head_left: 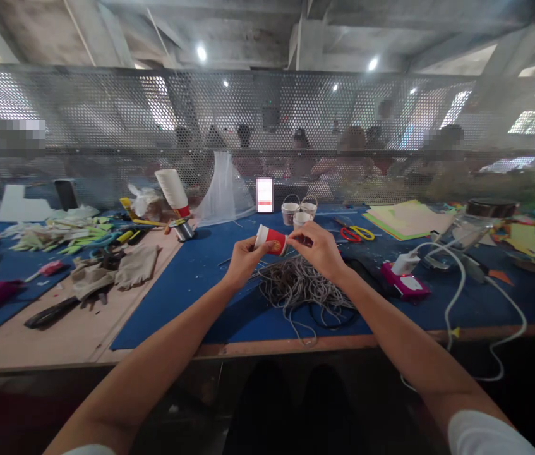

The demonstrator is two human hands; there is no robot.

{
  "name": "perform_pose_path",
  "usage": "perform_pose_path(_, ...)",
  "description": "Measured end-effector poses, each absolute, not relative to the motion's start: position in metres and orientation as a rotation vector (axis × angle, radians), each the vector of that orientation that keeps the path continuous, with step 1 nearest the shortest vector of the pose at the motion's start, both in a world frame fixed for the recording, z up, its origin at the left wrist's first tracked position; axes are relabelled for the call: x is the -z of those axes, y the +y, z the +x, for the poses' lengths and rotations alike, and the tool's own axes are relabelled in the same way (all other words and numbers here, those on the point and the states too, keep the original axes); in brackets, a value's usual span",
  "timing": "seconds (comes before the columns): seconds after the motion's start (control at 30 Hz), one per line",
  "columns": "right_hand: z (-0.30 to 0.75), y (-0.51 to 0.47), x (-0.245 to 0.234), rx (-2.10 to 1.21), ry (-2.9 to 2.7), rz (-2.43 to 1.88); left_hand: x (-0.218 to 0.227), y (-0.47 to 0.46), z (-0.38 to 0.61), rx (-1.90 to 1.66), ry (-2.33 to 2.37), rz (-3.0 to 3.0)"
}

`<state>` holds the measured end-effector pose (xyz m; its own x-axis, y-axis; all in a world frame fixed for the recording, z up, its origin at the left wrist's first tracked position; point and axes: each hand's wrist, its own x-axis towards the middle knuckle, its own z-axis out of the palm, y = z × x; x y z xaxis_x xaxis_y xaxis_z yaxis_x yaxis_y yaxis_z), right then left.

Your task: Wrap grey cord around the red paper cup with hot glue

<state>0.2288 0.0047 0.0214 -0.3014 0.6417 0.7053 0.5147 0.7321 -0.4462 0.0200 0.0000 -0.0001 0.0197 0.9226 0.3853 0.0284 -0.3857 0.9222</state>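
Observation:
A red and white paper cup point(271, 239) lies tilted on its side in the air above the blue mat, its wide end toward the left. My left hand point(244, 258) is closed around it, thumb along the red band. At the narrow end, the fingers of my right hand point(315, 245) are pinched together, touching or very near the cup's base; whatever is between them is too small to make out. Below both hands a tangled pile of grey cord point(302, 287) spreads over the mat. Just beyond stand small white cups point(289, 213) with looped handles.
Red and yellow scissors point(360, 234) and coloured paper sheets point(404, 218) lie to the right, near a purple power strip point(405, 282) with a white cable. Leftward are a leaning stack of paper cups point(171, 188), a wire spool point(182, 230) and work gloves point(137, 266). A perforated screen point(120, 114) rises behind.

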Motion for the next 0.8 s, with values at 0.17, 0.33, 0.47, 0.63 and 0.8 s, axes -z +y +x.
perform_pose_path(0.17,0.2300,0.0059,-0.0210,-0.162,-1.956,-0.940,0.0000,0.0003,0.0197,-1.469,0.992,1.536)
perform_pose_path(0.33,0.2306,0.0065,-0.0207,-0.151,-1.953,-0.944,0.0025,0.0030,0.0180,-1.469,0.981,1.543)
perform_pose_path(0.47,0.2303,0.0066,-0.0209,-0.154,-1.955,-0.961,0.0019,0.0025,0.0172,-1.461,0.988,1.551)
perform_pose_path(0.63,0.2305,0.0073,-0.0208,-0.150,-1.946,-0.979,-0.0008,0.0007,0.0182,-1.464,0.986,1.540)
perform_pose_path(0.8,0.2312,0.0087,-0.0196,-0.151,-1.940,-0.960,0.0002,0.0014,0.0180,-1.448,0.967,1.536)
